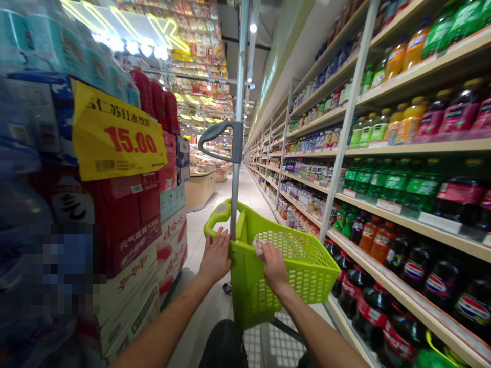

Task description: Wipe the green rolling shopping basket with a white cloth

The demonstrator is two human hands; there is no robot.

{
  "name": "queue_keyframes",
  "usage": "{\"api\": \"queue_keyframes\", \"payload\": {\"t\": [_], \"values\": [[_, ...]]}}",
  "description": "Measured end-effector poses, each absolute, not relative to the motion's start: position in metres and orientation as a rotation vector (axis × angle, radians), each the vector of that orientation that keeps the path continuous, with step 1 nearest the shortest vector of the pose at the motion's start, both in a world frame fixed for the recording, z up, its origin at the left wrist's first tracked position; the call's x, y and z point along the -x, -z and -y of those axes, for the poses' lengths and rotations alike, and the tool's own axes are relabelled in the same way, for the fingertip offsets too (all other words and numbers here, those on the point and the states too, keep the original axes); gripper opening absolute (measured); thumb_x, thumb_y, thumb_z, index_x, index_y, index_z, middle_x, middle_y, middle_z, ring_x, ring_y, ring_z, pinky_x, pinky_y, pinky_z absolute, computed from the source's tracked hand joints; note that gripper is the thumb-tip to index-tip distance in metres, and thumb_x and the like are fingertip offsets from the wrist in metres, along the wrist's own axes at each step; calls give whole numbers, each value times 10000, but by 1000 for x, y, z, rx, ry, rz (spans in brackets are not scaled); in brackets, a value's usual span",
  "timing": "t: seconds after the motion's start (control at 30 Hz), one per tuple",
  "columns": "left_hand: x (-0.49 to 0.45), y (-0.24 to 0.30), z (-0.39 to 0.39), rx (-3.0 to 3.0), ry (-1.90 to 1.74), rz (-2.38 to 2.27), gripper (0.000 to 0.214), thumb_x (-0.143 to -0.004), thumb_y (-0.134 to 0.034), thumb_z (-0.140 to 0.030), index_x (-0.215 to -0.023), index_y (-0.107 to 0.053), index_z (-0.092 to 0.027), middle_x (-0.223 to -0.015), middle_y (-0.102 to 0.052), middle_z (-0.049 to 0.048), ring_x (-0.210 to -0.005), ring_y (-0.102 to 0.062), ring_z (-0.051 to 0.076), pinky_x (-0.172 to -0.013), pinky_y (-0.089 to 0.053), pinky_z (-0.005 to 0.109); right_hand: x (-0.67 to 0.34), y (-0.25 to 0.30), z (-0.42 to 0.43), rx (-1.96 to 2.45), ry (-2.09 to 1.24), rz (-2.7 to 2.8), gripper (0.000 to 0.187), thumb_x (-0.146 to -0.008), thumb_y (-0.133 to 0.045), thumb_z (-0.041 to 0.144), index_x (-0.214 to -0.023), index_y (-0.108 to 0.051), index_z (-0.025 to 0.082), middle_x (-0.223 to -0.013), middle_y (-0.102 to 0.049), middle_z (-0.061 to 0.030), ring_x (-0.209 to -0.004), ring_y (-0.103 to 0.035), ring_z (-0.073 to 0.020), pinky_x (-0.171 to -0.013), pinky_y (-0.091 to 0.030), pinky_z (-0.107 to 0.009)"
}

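Note:
In the head view a lime-green plastic shopping basket cart point(253, 286) stands in front of me, with perforated sides. From its near left corner rises a grey metal pole point(235, 186) carrying a grey loop handle point(238, 142). My left hand point(215, 260) lies against the basket's left side beside the pole, fingers stretched out below the green grip point(210, 224). My right hand point(274, 267) is at the basket's near rim, its fingers closed on a crumpled whitish cloth or tissue point(258, 247) pressed to that rim. The part under the right fingers is hidden.
Shelves of bottled drinks point(399, 179) line the right side, close to the basket. On the left, stacked drink cartons point(126, 220) bear a yellow price sign point(117, 133). A pale tiled aisle point(251, 186) runs ahead, with a display counter point(201, 189) on its left.

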State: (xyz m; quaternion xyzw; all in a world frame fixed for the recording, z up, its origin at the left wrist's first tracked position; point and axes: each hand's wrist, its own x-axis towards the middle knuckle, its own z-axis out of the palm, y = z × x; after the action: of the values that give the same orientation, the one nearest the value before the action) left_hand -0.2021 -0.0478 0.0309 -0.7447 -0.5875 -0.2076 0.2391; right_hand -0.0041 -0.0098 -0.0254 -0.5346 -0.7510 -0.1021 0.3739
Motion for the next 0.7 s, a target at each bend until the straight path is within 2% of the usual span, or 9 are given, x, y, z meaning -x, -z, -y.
{"api": "queue_keyframes", "payload": {"t": [0.1, 0.33, 0.47, 0.57, 0.7], "values": [[207, -31, 46, 2027, 584, 1595, 631, -682, -399, -226, -1294, -360, -73, -1380, -365, 118, -1328, -171, 273, -1090, -75, 495, -11, 30, 12, 1527, 232, 1867, 443, -797, -335, 57, -1185, -528, 149, -1272, -486, -142, -1200, -407, -252, -1001, -256, -486], [210, -34, 46, 2026, 574, 1614, 606, -696, -402, -233, -1281, -375, -76, -1368, -383, 116, -1323, -189, 273, -1089, -87, 493, 41, 11, 24, 1256, 253, 2034, 529, -768, -364, 9, -1233, -481, 231, -1372, -379, -69, -1266, -316, -209, -1004, -259, -441], [212, -31, 44, 2014, 598, 1580, 614, -689, -403, -219, -1283, -368, -72, -1363, -391, 121, -1319, -199, 282, -1084, -99, 500, -5, 24, 17, 1510, 218, 1972, 440, -798, -359, 49, -1176, -540, 183, -1308, -455, -122, -1221, -383, -233, -1003, -241, -456], [212, -28, 42, 2006, 637, 1560, 604, -691, -401, -223, -1269, -381, -49, -1351, -403, 135, -1312, -215, 290, -1077, -111, 512, -26, 32, 16, 1659, 197, 1886, 435, -804, -344, 58, -1186, -533, 147, -1307, -447, -151, -1229, -369, -256, -1004, -224, -477], [212, -28, 42, 2003, 673, 1543, 581, -699, -402, -227, -1253, -400, -51, -1339, -417, 142, -1304, -232, 293, -1073, -120, 521, 8, 25, 21, 1412, 208, 1983, 516, -781, -337, 10, -1232, -491, 207, -1361, -391, -97, -1269, -308, -225, -1015, -223, -451]]}}
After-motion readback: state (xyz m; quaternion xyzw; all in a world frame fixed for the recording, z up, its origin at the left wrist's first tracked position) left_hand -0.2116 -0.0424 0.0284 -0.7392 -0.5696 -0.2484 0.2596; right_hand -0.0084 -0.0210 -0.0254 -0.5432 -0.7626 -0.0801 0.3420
